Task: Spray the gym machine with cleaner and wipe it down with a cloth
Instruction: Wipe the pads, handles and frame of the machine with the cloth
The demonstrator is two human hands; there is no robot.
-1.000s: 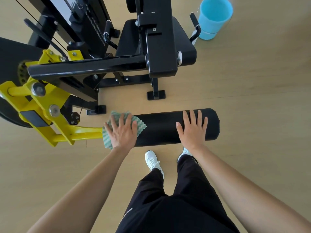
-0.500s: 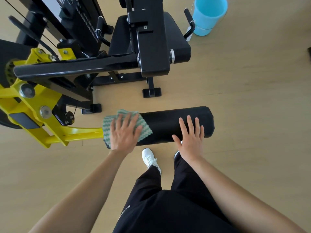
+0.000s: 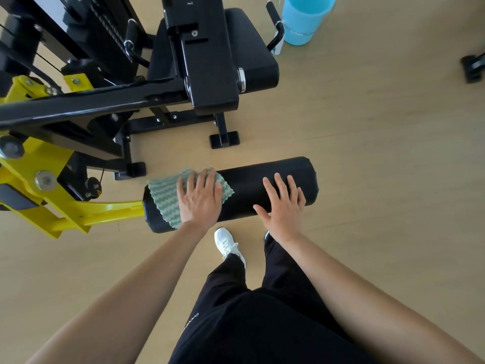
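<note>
Cloth [image 3: 164, 199], green and white with a zigzag weave, lies draped over the left end of the black roller pad [image 3: 244, 190] of the gym machine [image 3: 204, 61]. The pad sits near the person, just beyond their feet.

Compared with a second ago, the left hand [image 3: 200, 199] has slid a little to the right along the pad. More of the cloth now shows to the left of the hand, where before the hand covered most of it. The right hand [image 3: 283, 206] has stayed on the right half of the pad.

The left hand lies flat, fingers straight and slightly spread, pressing the right part of the cloth onto the top of the pad. The right hand is flat too, with fingers spread and thumb out to the left. Its palm rests on the bare pad, well apart from the cloth, and it holds nothing.

A yellow arm [image 3: 105, 210] joins the pad's left end. Farther off are the black seat [image 3: 252, 48] and a blue bucket [image 3: 304, 19] on the wooden floor [image 3: 380, 153]. A white shoe [image 3: 226, 241] shows below the pad.
</note>
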